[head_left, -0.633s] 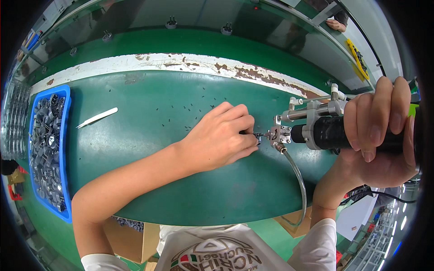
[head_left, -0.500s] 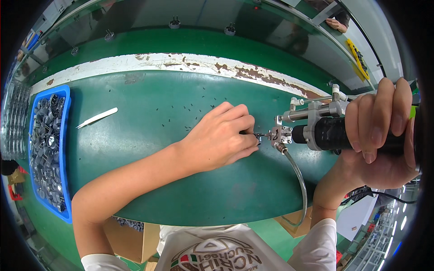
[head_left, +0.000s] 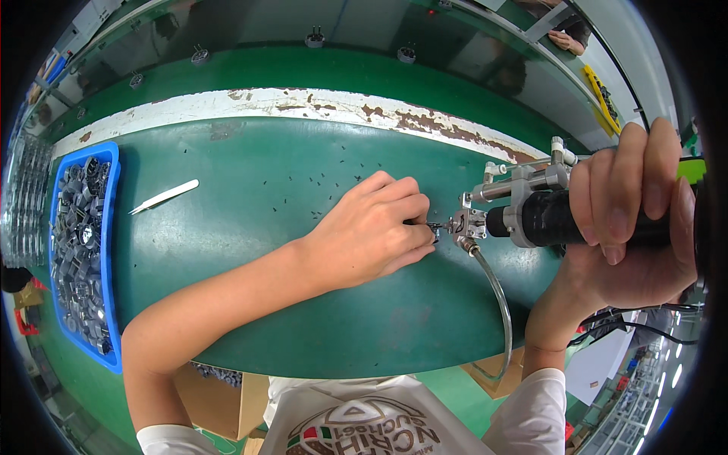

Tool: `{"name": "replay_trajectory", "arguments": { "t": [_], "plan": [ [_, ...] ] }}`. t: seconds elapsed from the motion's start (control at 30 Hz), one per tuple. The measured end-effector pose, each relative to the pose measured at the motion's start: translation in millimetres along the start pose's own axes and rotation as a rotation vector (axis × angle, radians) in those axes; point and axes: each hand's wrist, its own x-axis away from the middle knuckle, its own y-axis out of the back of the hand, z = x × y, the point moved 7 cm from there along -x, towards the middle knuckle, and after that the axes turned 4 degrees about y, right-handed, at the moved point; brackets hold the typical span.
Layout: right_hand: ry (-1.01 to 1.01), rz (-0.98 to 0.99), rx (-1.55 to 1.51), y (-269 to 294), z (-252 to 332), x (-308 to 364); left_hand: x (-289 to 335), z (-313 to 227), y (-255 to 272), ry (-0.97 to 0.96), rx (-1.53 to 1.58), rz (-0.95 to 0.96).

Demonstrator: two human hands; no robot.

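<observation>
My right hand (head_left: 629, 205) is wrapped round the black body of a powered screwdriver (head_left: 540, 218) with a metal feeding head, held nearly level at the right. Its tip points left, meeting a small dark part (head_left: 434, 230) pinched in the fingers of my left hand (head_left: 379, 231). Most of that part is hidden by the fingers, so its exact kind does not show. A clear hose (head_left: 498, 292) curves down from the screwdriver's head. Beyond my left hand, several tiny dark screw-like pieces (head_left: 321, 180) lie scattered on the green table (head_left: 265, 334).
At the left stands a blue tray (head_left: 114, 227) full of grey and black plug-like parts. White tweezers (head_left: 164, 196) lie beside it. Past a worn white ledge (head_left: 303, 104), a green belt carries spaced plug parts (head_left: 315, 38). Cardboard boxes (head_left: 220, 406) sit below the table edge.
My right hand and the screwdriver have shifted slightly left and tilted a little. The plug parts on the belt have moved right. My left hand stays nearly still.
</observation>
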Motion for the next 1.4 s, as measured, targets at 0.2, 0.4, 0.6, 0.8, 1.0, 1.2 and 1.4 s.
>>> {"name": "replay_trajectory", "arguments": {
  "t": [0.2,0.4,0.6,0.8,1.0,1.2,1.4],
  "plan": [
    [0.009,0.11,0.098,-14,-1,-3,0,0,-1,-0.001,-0.003,0.009],
    [0.227,-0.13,0.09,1,41,4,0,1,-1,0.007,-0.055,0.028],
    [0.215,-0.098,0.065,6,37,15,-1,7,-3,0.119,0.022,0.026],
    [0.167,-0.056,0.041,8,24,17,1,0,-3,0.023,-0.11,-0.005],
    [0.134,-0.03,0.03,9,16,21,2,0,-4,0.02,-0.125,-0.007],
    [0.111,-0.011,0.026,6,11,21,2,0,-3,0.016,-0.126,-0.002],
    [0.086,0.008,0.025,7,8,23,2,-1,-3,0.018,-0.12,0.001]
  ]
}}
